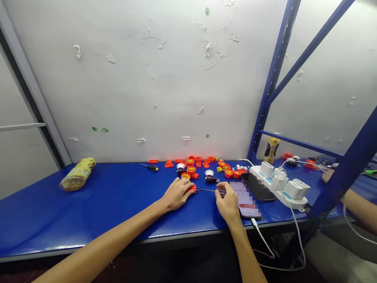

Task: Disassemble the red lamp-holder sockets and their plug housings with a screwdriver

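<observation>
My left hand (176, 194), with a ring on one finger, is closed around an orange plug-in lamp socket (193, 189) near the table's front, and its metal prongs point right. Pinched in my right hand (227, 203) is a screwdriver (207, 190), its thin shaft reaching left toward those prongs. I cannot tell whether its tip touches them. Just beyond my left hand sit orange sockets with brass-coloured rings (191, 169). A dark plug piece with a white cup-shaped top (209, 176) lies between and behind my hands.
Several orange plastic parts (169, 163) lie along the wall. A yellow-and-black screwdriver (152, 168) and a tipped bottle (78, 175) are further left. At right are a charging phone (246, 204), a dark flat device (260, 188), a power strip (297, 201), blue shelf posts and another person's arm (361, 208).
</observation>
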